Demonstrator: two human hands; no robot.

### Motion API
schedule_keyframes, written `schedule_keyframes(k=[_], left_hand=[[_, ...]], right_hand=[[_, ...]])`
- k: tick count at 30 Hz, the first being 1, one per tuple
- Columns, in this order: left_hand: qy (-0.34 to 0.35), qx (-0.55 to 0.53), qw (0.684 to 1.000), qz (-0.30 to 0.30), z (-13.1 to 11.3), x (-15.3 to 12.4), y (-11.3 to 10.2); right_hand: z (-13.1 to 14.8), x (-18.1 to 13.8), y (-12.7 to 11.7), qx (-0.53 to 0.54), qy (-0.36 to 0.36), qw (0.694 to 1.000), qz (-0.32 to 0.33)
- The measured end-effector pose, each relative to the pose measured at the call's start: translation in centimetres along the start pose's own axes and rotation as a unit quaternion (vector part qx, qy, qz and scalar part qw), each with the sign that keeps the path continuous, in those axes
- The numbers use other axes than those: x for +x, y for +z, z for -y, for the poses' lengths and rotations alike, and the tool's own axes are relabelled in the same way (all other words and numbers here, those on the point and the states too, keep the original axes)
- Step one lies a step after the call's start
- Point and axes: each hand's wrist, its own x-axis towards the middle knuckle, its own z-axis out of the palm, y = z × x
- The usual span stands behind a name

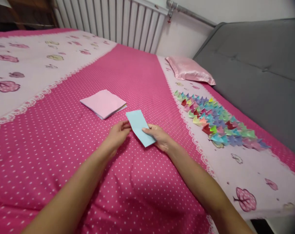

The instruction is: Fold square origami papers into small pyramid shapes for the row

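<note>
A light blue sheet of origami paper [139, 125], folded into a narrow rectangle, is tilted above the pink dotted bedspread. My right hand [159, 136] grips its lower right side, thumb on top and the other fingers underneath. At the paper's left edge is my left hand [119, 135], its fingers loosely bent and a little apart; whether the fingertips touch the paper is hard to make out. Just beyond my left hand lies a stack of square paper [104, 103], with a pink sheet uppermost and other colours showing along the edge.
Rows of small folded paper pieces [215, 118] in many colours cover part of the bed on the right. Behind them are a pink satin pillow [190, 70] and a grey padded headboard [254, 55]. A white radiator [118, 22] stands along the far wall.
</note>
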Motion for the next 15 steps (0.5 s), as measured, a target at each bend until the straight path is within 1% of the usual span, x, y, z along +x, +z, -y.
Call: schedule_keyframes(k=[2, 3, 5, 8, 11, 13, 15], left_hand=[[-0.079, -0.133, 0.988, 0.000, -0.2, 0.4, 0.3], [-0.102, -0.179, 0.979, -0.001, -0.2, 0.4, 0.4], [-0.117, -0.234, 0.965, -0.008, -0.2, 0.2, 0.9], [-0.092, -0.239, 0.966, -0.014, 0.3, -0.6, 1.6], [-0.064, -0.225, 0.972, -0.018, 0.8, -1.2, 1.9], [-0.064, -0.228, 0.971, -0.030, 0.9, -1.4, 1.7], [-0.073, -0.233, 0.969, -0.031, 0.9, -1.5, 1.4]], right_hand=[[-1.1, 0.2, -0.4, 0.003, -0.006, 1.000, -0.016], [-1.6, 0.2, -0.6, -0.007, -0.019, 1.000, -0.020], [-2.4, -0.1, -0.6, -0.048, -0.051, 0.997, -0.024], [-2.8, -0.9, -0.3, -0.111, -0.111, 0.988, -0.013], [-2.2, -1.9, -0.4, -0.150, -0.158, 0.974, 0.061], [-1.3, -2.2, -1.1, -0.198, -0.176, 0.958, 0.110], [-0.5, -2.3, -2.2, -0.230, -0.192, 0.946, 0.126]])
